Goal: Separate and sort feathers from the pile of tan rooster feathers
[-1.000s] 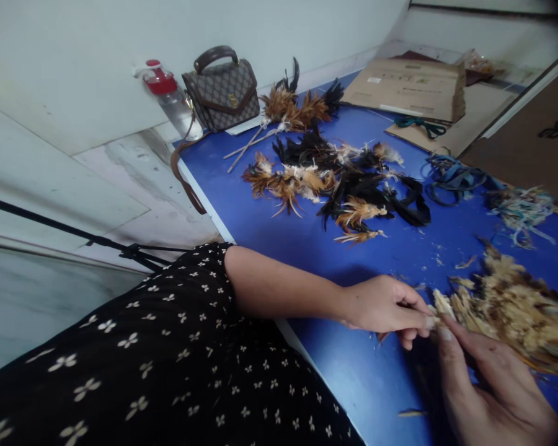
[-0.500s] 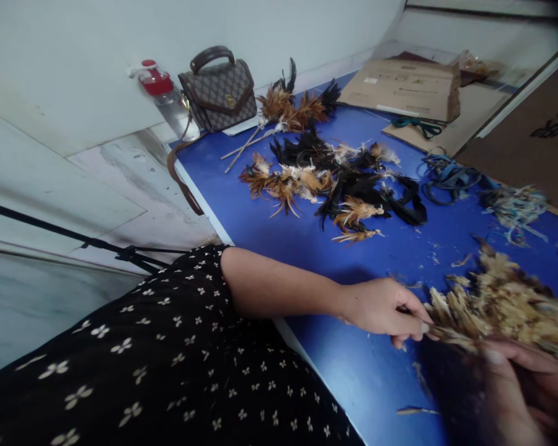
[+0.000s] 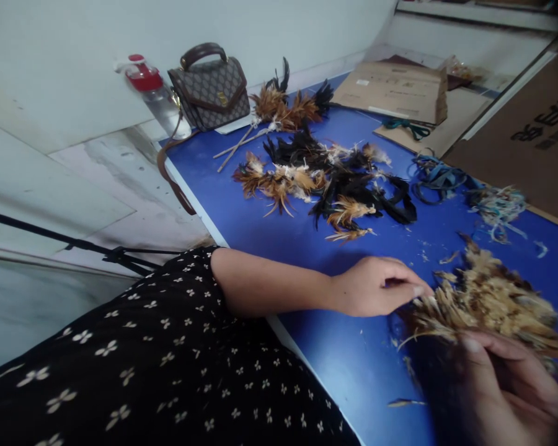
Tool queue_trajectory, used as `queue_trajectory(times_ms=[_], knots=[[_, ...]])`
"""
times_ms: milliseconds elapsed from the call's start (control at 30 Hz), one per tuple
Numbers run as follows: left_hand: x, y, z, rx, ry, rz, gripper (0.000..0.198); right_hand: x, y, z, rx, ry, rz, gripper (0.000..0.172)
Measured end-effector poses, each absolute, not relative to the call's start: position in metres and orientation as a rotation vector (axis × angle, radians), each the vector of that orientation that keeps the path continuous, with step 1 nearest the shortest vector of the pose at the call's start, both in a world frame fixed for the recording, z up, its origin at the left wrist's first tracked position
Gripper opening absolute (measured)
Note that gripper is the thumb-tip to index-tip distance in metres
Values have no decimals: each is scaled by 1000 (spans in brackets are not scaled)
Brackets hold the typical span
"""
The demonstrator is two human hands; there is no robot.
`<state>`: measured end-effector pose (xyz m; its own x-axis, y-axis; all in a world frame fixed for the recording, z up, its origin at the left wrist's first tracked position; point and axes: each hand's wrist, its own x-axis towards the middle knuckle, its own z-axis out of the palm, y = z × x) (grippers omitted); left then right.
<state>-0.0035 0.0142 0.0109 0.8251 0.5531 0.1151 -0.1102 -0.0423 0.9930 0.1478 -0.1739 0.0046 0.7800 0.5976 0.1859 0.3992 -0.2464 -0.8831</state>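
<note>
— Feather bundle [image 3: 483, 303]: where?
— On the blue table [image 3: 307, 235], quill ends pinched by the left hand [image 3: 376, 286], fingers closed; right hand [image 3: 506, 384] curled beneath it, gripping.

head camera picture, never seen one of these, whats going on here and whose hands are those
The camera sits on a person's head, looking down at their own two hands over a blue table. The left hand touches the stem end of a pale tan feather bundle, which the right hand grips from below. Further back lie brown and black feathers, a handbag, a red-capped bottle, flat cardboard and blue cords.
</note>
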Motion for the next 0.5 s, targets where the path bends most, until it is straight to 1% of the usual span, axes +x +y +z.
queue_trajectory(times_ms=[67,100,200,333,433,500], knots=[[-3,12,11,1408,309,336,15,148,-173,0,-1844,-875,264,37],[-2,11,9,1331,294,241,17,148,-173,-1,-1836,-949,269,33],[1,11,0,1130,233,41,32,151,-174,-1,-1816,-1148,242,24],[5,15,-10,1072,153,-64,40,151,-173,2,-1771,-1281,210,18],[6,15,-11,1036,162,-91,41,145,-171,5,-1739,-1297,221,16],[5,15,-10,1001,196,-86,38,139,-171,7,-1754,-1232,195,18]])
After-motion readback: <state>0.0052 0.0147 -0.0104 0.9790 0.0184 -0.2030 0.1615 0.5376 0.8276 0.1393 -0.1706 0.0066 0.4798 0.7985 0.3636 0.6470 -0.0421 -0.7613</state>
